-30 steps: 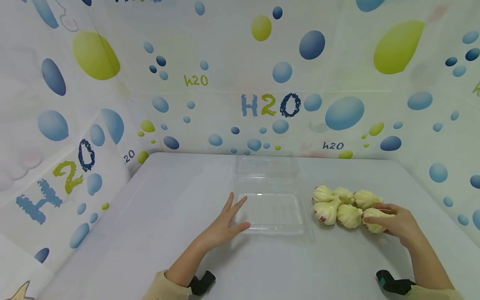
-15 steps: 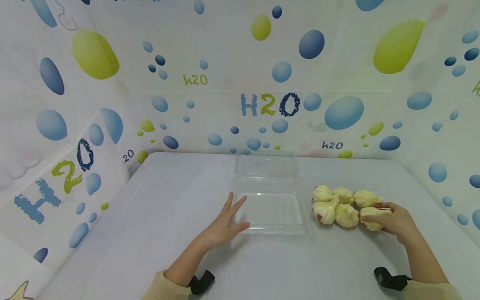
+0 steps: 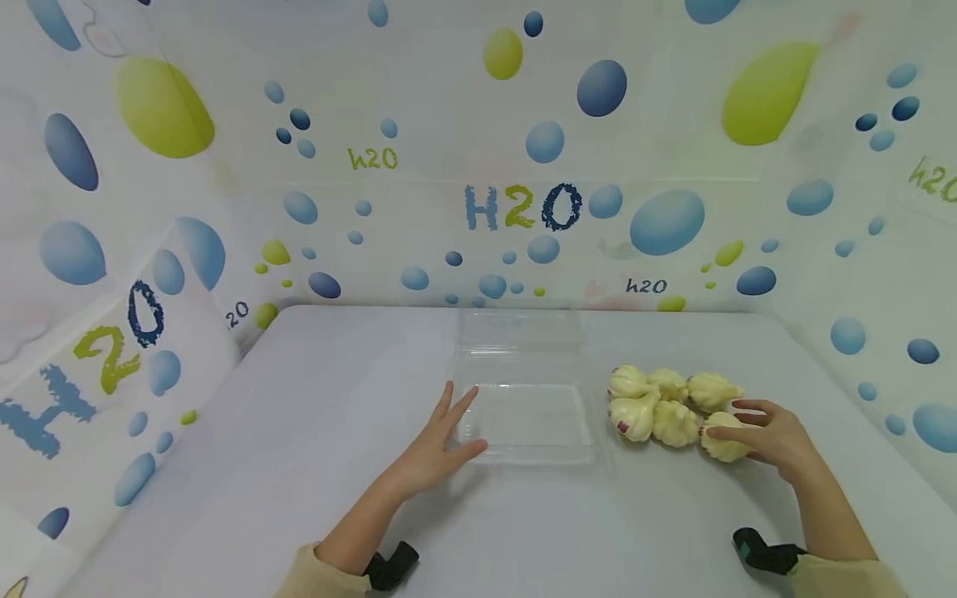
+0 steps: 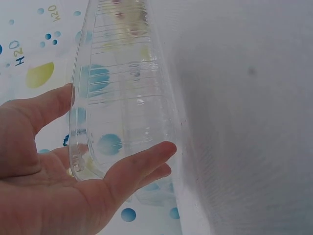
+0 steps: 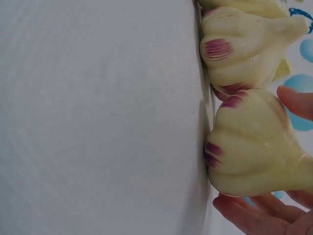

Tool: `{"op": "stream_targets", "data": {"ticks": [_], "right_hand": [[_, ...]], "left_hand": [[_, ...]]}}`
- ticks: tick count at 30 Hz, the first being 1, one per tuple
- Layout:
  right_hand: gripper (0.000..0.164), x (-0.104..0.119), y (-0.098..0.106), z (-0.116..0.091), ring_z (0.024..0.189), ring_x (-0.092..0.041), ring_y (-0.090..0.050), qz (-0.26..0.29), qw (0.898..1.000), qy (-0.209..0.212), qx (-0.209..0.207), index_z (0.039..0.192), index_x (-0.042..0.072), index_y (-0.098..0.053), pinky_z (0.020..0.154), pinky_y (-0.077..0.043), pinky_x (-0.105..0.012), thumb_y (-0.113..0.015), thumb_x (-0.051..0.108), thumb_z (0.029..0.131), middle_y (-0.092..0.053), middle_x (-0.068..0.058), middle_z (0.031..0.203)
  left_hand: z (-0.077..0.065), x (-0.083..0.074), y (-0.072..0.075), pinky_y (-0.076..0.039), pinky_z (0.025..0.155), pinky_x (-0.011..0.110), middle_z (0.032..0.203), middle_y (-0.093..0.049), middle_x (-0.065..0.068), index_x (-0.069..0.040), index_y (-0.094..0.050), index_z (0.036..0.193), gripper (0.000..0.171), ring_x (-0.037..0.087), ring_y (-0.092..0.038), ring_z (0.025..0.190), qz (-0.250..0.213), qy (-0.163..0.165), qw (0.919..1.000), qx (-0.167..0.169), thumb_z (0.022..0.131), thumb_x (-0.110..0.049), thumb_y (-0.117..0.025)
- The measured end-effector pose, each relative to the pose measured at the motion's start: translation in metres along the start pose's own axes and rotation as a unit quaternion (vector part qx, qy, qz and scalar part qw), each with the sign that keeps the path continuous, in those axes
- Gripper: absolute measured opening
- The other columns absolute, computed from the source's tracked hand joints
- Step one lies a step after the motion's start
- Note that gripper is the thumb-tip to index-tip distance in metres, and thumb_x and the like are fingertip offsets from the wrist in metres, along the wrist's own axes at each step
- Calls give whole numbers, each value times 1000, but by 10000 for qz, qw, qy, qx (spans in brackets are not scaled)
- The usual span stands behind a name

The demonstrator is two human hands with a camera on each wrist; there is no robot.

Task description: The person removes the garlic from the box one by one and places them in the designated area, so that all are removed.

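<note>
A clear plastic clamshell box (image 3: 531,423) lies with its lid laid back behind it. At its left side my left hand (image 3: 426,461) has its fingers spread. The left wrist view shows the thumb and fingers of my left hand (image 4: 73,181) about the corner of the box (image 4: 127,88). To the right stand several whitish garlic bulbs (image 3: 632,417) with purple streaks, grouped together. Round the nearest right garlic bulb (image 3: 723,438) my right hand (image 3: 781,436) has its fingers loosely extended; in the right wrist view thumb and fingers (image 5: 239,210) flank that bulb (image 5: 254,147).
A white tabletop (image 3: 336,399) lies under everything. Behind it and along the sides hangs a white sheet (image 3: 419,208) printed with blue and green drops. A black wrist camera (image 3: 392,565) is strapped to each forearm.
The nearest right garlic bulb has slid slightly left, against the group, and my right hand's fingers have loosened around it. The head view has turned a little to the right. My left hand stays put.
</note>
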State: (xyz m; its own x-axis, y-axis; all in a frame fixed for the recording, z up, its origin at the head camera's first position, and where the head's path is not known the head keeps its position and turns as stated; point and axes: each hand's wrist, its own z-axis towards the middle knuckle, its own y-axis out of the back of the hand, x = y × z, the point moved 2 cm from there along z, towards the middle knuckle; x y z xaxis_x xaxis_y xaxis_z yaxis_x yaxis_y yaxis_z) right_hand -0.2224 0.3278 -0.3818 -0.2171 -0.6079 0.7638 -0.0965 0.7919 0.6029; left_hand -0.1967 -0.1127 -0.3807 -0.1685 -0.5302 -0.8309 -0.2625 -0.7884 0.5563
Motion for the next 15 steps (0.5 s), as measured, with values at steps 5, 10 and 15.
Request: {"op": "stream_targets", "data": {"ticks": [5,10,15], "right_hand": [[88,9,-7,1,117,-49,-37,-125,9999,93,-48,136,-11,-25,82,-48,-43,-70,39,79,-26,-39,135],[92,20,-10,1,116,-50,-38,-391,9989,155,-223,137,-11,-22,85,-44,-50,-67,45,80,-29,-37,134],[92,30,-4,-4,118,-50,-34,-615,9962,215,-574,139,-9,-21,83,-40,-58,-62,51,81,-31,-35,134]], "left_hand": [[-4,3,5,-16,98,65,152,10,10,-28,-19,147,71,38,-3,136,-30,35,10000,-73,89,-26,-60],[-7,7,11,-15,99,64,152,12,9,-31,-17,147,71,36,-1,137,-17,78,9999,-143,90,-28,-59],[-4,6,17,-13,99,65,152,13,7,-32,-15,147,68,36,1,137,102,58,9998,-131,91,-37,-54]]}}
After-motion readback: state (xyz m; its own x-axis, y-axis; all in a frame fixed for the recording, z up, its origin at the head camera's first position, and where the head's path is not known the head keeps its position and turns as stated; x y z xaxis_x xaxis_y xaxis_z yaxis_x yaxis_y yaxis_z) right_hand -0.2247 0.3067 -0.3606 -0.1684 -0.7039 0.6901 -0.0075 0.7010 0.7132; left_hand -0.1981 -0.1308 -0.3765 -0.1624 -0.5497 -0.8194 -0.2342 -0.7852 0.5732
